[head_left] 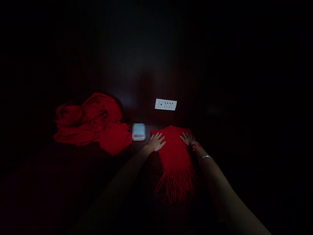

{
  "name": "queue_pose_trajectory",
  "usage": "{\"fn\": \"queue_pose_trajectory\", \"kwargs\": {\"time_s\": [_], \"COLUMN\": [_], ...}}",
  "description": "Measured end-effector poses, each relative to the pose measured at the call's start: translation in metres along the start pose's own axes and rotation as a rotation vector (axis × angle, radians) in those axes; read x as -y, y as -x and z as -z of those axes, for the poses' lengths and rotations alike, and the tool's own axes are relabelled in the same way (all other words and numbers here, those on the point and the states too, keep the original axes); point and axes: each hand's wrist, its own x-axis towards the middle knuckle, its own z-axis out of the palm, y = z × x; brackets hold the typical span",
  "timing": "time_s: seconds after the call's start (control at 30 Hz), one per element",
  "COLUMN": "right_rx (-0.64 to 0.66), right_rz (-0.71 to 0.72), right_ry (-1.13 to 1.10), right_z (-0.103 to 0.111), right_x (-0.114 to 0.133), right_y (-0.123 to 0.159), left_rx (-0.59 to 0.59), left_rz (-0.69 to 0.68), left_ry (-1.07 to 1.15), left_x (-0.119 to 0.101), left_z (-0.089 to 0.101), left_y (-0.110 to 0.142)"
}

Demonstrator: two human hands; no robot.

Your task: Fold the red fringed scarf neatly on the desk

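A red fringed scarf (174, 150) lies flat on the dark surface in front of me, its fringe pointing toward me. My left hand (156, 143) rests on the scarf's left edge with its fingers spread. On the opposite edge lies my right hand (188, 139), also flat with fingers apart; a red cord bracelet and a silver bangle circle that wrist and forearm. Neither hand grips the cloth. Whether the scarf is folded underneath is hard to make out in the dim light.
A crumpled heap of red cloth (91, 122) lies to the left. Between it and the scarf is a phone (139, 131) with a lit, blurred screen. A white wall socket (166, 104) sits on the dark upright panel behind. Most surroundings are lost in darkness.
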Motion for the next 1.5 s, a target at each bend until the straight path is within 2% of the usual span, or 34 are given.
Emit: {"fn": "queue_pose_trajectory", "kwargs": {"time_s": [0.1,0.17,0.27,0.33,0.5,0.63,0.8,0.9,1.0,1.07,1.17,1.27,1.37,1.5], "right_rx": [-0.004,0.010,0.056,0.057,0.007,-0.068,-0.032,-0.119,-0.215,-0.178,-0.056,-0.039,-0.155,-0.280], "right_rz": [-0.036,-0.024,-0.010,-0.027,-0.050,0.044,0.124,0.143,0.287,0.384,0.429,0.388,0.368,0.453], "right_ry": [-0.034,-0.050,-0.064,-0.064,-0.056,-0.060,-0.089,-0.110,-0.152,-0.171,-0.153,-0.142,-0.177,-0.246], "right_z": [0.007,0.009,0.007,0.005,0.010,0.010,0.001,0.007,0.012,0.007,-0.006,-0.013,-0.008,-0.006], "right_x": [0.006,0.011,0.015,0.015,0.011,0.016,0.025,0.037,0.060,0.077,0.095,0.101,0.108,0.144], "right_y": [0.007,0.012,0.020,0.023,0.020,0.017,0.027,0.049,0.090,0.123,0.163,0.184,0.195,0.217], "left_rx": [-0.020,-0.029,0.062,0.122,0.148,0.161,0.119,0.083,-0.059,-0.080,0.012,0.011,-0.048,-0.164], "left_rz": [0.018,-0.021,-0.095,-0.096,-0.087,-0.097,-0.133,-0.099,-0.017,-0.018,-0.049,-0.026,-0.007,0.079], "left_ry": [0.003,0.004,0.006,0.009,0.027,0.019,-0.022,-0.001,0.032,0.016,-0.036,-0.060,-0.040,-0.037], "left_x": [0.001,0.004,0.012,0.016,0.019,0.020,0.021,0.022,0.023,0.023,0.021,0.022,0.029,0.041], "left_z": [0.007,0.010,0.010,0.008,0.011,0.014,0.012,0.016,0.018,0.017,0.014,0.013,0.016,0.021], "left_y": [0.009,0.020,0.036,0.042,0.045,0.048,0.051,0.056,0.072,0.089,0.120,0.147,0.169,0.188]}}
